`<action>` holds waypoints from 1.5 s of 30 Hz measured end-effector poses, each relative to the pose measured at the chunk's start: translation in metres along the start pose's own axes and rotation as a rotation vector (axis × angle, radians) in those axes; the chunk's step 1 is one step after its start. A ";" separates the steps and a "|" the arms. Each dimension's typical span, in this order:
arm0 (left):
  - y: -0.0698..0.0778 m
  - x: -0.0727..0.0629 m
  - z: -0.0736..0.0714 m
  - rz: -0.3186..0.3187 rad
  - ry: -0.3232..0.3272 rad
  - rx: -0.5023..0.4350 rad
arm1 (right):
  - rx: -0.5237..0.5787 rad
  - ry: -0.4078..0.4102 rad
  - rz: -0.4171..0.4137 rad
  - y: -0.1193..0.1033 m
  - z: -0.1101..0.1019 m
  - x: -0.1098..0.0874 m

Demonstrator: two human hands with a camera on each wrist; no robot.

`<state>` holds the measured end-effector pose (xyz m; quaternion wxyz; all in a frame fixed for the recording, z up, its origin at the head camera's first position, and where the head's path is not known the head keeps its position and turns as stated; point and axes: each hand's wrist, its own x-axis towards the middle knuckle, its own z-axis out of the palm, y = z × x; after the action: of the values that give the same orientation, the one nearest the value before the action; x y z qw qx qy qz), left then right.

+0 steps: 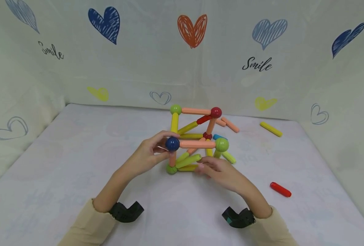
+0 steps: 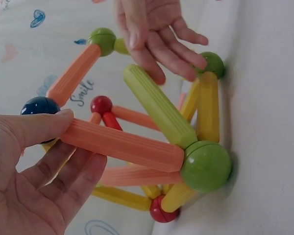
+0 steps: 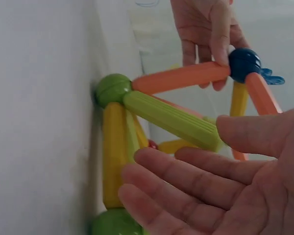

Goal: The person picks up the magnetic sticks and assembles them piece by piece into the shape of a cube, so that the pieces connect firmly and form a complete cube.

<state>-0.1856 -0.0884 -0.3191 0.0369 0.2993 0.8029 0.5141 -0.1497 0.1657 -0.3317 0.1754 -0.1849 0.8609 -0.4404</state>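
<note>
A box-like frame of coloured building sticks and balls stands mid-table. My left hand [image 1: 142, 159] pinches the upper end of an upright orange stick [image 2: 122, 144], right beside the dark blue ball [image 1: 172, 144], which the thumb also touches. That stick meets a green ball [image 2: 206, 166] at the frame's near lower left corner. From this ball a light green stick [image 3: 171, 120] slants upward, its far end free. Around that free end is my right hand [image 1: 221, 172], fingers extended and thumb apart; whether it touches the stick I cannot tell. A yellow stick [image 3: 114, 154] runs along the bottom.
Loose sticks lie right of the frame: a red one [image 1: 280, 189], a yellow one [image 1: 271, 129], an orange one [image 1: 230, 125] and a light green one [image 1: 229, 157]. A white cloth printed with hearts hangs behind the table.
</note>
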 end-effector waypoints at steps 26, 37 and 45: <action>-0.003 0.001 0.002 0.009 -0.004 -0.003 | -0.300 0.352 0.349 0.056 -0.051 -0.002; -0.003 0.001 0.003 0.010 -0.005 0.001 | -0.337 0.290 0.363 0.064 -0.044 0.002; -0.003 0.001 0.003 0.023 -0.003 0.001 | -0.364 0.285 0.284 0.063 -0.048 -0.001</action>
<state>-0.1866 -0.0859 -0.3226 0.0321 0.3095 0.7997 0.5135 -0.1817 0.2334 -0.3568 0.0763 -0.0271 0.9591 -0.2711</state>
